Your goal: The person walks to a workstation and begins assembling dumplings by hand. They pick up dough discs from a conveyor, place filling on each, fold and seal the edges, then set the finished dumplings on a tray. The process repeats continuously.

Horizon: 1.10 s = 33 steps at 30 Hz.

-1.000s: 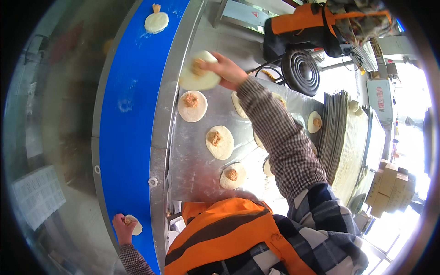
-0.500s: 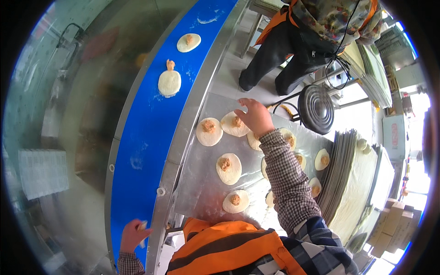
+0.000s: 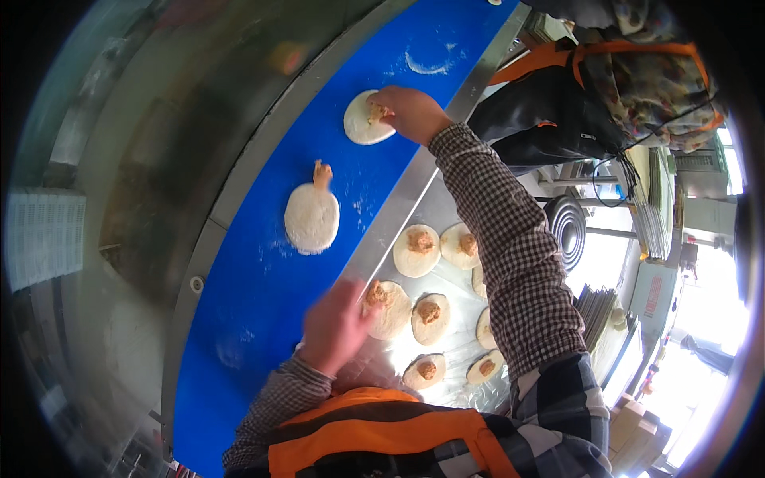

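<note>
On the blue conveyor belt [image 3: 263,231], my right hand [image 3: 410,114] reaches to the far dough round [image 3: 360,126]. Its bent fingers grip that round's right side, beside the orange-brown filling, and hide part of it. My left hand [image 3: 339,327] is blurred at the left edge of a filled dough round [image 3: 392,317] on the metal table; its fingertips are smeared. Between the hands, another dough round [image 3: 311,219] lies on the belt, with a lump of filling [image 3: 322,175] at its far edge, partly off the dough.
Several filled dough rounds [image 3: 430,315] lie on the shiny metal table [image 3: 458,291], some hidden by my right arm. A person in dark trousers [image 3: 550,111] stands across the table, near a round black stool [image 3: 564,231]. Stacked trays [image 3: 598,311] stand to the right.
My right hand has moved from above the table to the far round on the belt. My left hand has come up from the near belt, where it held something pale; a filled round now lies beside it.
</note>
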{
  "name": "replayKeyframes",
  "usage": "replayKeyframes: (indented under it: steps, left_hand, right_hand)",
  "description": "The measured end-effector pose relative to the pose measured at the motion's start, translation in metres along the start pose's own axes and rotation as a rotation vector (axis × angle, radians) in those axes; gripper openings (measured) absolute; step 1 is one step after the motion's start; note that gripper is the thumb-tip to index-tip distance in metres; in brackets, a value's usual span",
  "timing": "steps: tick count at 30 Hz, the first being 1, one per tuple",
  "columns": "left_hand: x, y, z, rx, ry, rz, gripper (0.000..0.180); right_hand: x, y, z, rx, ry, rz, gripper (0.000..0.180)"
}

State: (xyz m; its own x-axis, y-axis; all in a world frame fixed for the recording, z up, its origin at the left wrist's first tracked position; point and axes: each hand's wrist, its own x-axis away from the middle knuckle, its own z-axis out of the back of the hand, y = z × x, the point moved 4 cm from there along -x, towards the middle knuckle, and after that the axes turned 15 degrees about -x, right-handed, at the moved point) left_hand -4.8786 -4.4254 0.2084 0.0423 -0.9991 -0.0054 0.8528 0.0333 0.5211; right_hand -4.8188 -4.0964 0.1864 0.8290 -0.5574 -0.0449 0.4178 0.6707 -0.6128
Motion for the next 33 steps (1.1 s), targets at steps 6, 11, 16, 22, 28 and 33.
replayKeyframes:
  steps: [6,11,16,22,28,33]
  left_hand:
    - [-0.075,-0.092,0.029,-0.177,0.093,0.253,0.053]
    - [-0.008,-0.127,0.040,0.144,0.211,0.183,0.034]
    - [0.090,-0.146,0.059,0.122,-0.095,0.190,0.040]
    - [0.142,-0.166,0.069,-0.111,-0.070,0.486,0.067]
    - [0.189,-0.204,0.080,-0.037,-0.416,0.542,0.053]
    - [0.263,-0.231,0.081,0.463,-0.387,1.006,0.055]
  right_hand:
    - [-0.006,-0.039,-0.038,0.159,-0.309,-0.245,0.053]
    - [-0.003,-0.067,-0.068,0.003,-0.105,-0.127,0.057]
    - [-0.007,-0.096,-0.110,0.091,-0.360,-0.257,0.056]
    - [0.032,-0.158,-0.144,-0.063,-0.174,-0.313,0.055]
    - [0.085,-0.237,-0.164,-0.138,0.032,0.095,0.017]
    - [0.193,-0.251,-0.136,-0.726,0.257,-0.076,0.025]
